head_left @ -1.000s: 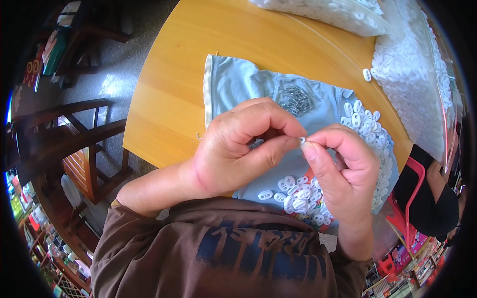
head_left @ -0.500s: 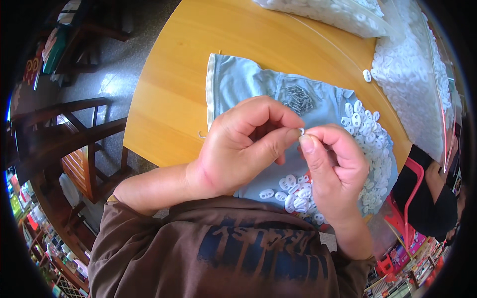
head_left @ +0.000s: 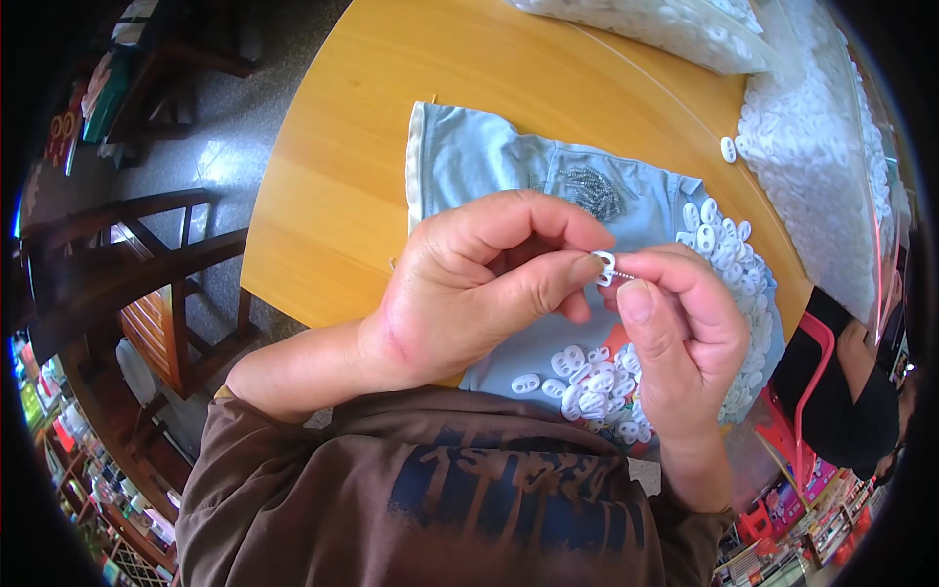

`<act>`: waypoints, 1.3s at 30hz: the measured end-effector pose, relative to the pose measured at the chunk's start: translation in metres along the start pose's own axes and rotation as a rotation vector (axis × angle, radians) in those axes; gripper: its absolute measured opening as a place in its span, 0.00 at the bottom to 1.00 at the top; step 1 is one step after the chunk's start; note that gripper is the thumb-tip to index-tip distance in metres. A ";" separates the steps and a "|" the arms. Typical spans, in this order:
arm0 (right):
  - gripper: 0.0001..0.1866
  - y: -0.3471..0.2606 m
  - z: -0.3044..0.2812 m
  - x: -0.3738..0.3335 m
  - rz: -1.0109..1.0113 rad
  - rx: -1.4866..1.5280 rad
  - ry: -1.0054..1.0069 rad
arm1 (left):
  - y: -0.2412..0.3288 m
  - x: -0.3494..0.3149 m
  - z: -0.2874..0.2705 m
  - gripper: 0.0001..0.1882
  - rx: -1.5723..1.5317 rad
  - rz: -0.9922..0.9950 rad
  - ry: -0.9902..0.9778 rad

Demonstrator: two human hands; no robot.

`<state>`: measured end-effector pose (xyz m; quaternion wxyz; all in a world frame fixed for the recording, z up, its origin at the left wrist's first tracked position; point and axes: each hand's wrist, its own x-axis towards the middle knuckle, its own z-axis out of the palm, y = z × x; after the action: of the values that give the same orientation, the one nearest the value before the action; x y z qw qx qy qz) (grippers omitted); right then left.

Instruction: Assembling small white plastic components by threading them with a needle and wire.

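My left hand [head_left: 489,284] pinches a small white oval plastic piece with holes [head_left: 606,267] between thumb and forefinger. A short silvery ball chain [head_left: 625,276] runs from that piece to my right hand [head_left: 683,333], whose thumb and forefinger are closed on it. Both hands are held above a light blue cloth garment [head_left: 479,147] spread on the table. A heap of dark metal ball chains [head_left: 595,192] lies on the cloth beyond my fingers. Loose white oval pieces form a small pile [head_left: 593,389] close to me and a larger one [head_left: 738,264] at the right.
The yellow wooden table [head_left: 333,166] has a curved edge. Clear plastic bags full of white pieces [head_left: 807,147] stand at its far right, with one loose piece [head_left: 728,150] beside them. Wooden chairs [head_left: 161,323] are at the left. Another person [head_left: 846,391] is beyond a red chair at the right.
My right hand has moved slightly right, away from my left fingertips. The white piece and a stretch of ball chain now show between the hands.
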<state>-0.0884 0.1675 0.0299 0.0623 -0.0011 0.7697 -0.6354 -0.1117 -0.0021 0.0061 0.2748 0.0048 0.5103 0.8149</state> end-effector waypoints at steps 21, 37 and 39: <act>0.03 0.015 0.005 0.005 -0.224 -0.050 0.029 | -0.014 -0.003 0.001 0.08 0.025 0.171 0.042; 0.06 0.036 -0.095 0.015 -0.243 -0.724 0.250 | -0.012 0.007 0.006 0.07 0.088 0.115 0.162; 0.08 0.039 -0.098 0.021 -0.305 -0.807 0.214 | -0.013 0.008 0.008 0.07 0.068 0.093 0.168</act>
<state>-0.1153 0.2692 0.0076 -0.1177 -0.0729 0.9492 -0.2824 -0.1103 0.0122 -0.0029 0.1928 -0.0306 0.5581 0.8065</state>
